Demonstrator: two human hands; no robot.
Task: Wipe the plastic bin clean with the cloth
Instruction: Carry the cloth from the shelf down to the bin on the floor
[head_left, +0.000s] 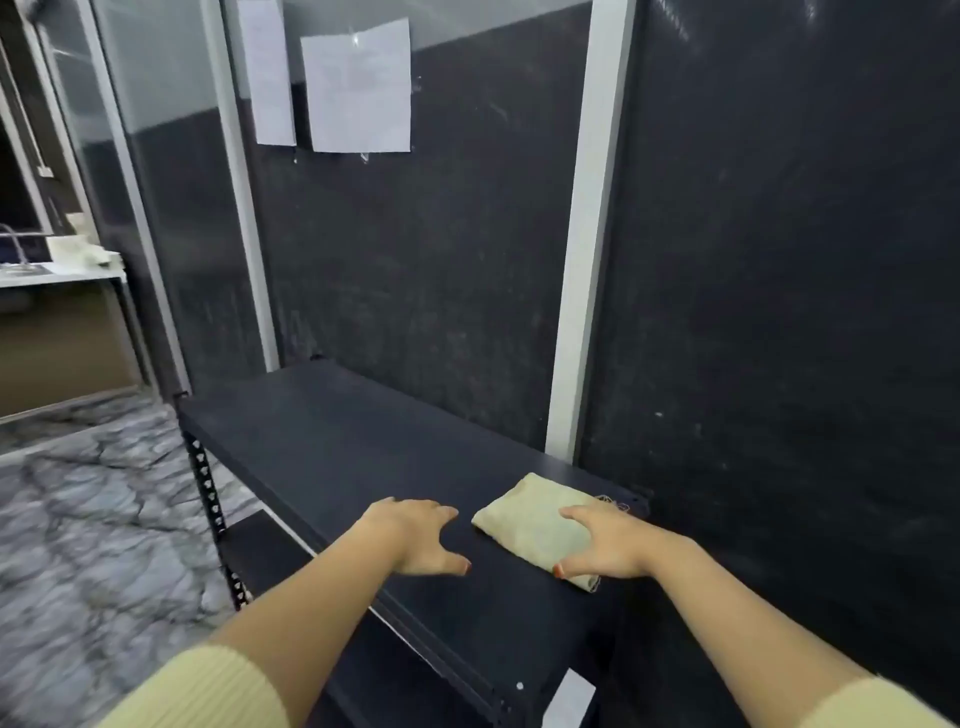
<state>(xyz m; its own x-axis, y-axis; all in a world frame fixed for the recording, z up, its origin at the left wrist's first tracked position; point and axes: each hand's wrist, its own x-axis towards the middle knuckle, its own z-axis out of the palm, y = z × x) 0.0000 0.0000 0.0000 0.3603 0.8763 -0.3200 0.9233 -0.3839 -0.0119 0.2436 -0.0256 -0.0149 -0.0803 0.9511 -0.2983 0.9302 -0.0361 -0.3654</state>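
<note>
You face a dark wall (779, 260) split by a pale upright post (592, 234), with two sheets of paper (358, 88) taped high on it. Below stands a black metal shelf (337, 447), its top board bare at the far end and its perforated leg (208, 483) showing at your left. The floor (93, 519) is grey marbled stone. Farther left, past a glass panel (156, 182), you see a white counter (57, 273) with pale items on it, too blurred to identify.

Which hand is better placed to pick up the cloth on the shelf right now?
Right. The right hand is spread over the folded cloth, while the left hand is over bare shelf beside it.
</note>
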